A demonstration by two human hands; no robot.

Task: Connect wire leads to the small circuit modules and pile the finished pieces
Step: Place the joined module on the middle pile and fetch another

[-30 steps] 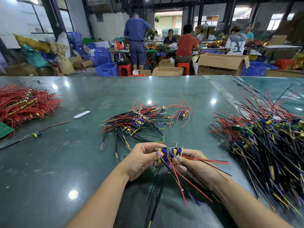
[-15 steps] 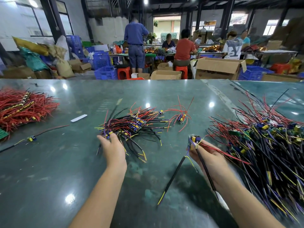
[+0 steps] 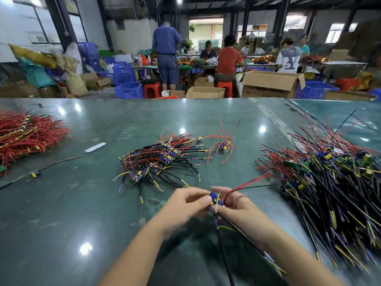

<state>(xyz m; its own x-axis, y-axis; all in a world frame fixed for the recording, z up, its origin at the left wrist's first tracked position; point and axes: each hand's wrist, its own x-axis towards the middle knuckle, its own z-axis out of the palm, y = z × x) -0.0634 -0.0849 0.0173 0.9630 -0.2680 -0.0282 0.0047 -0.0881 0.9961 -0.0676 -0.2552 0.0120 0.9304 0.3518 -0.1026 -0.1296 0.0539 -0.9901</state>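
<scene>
Both hands, the left hand (image 3: 186,201) and right hand (image 3: 237,203), are pinching one small circuit module (image 3: 215,198) between them, apparently seating its wire leads (image 3: 247,182); next, I judge, is dropping it onto the finished pile (image 3: 165,157) just beyond the left hand.

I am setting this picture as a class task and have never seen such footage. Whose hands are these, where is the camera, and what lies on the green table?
There is no machine here. A person wears a camera on the head, so the view looks forward and down at their own hands. The left hand and right hand together pinch a small circuit module with red, black and yellow wires trailing from it. On the green table lie a middle pile of wired modules, a bigger pile at the right, a heap of red wires at the left, and one separate module. Other workers sit at benches behind.
</scene>
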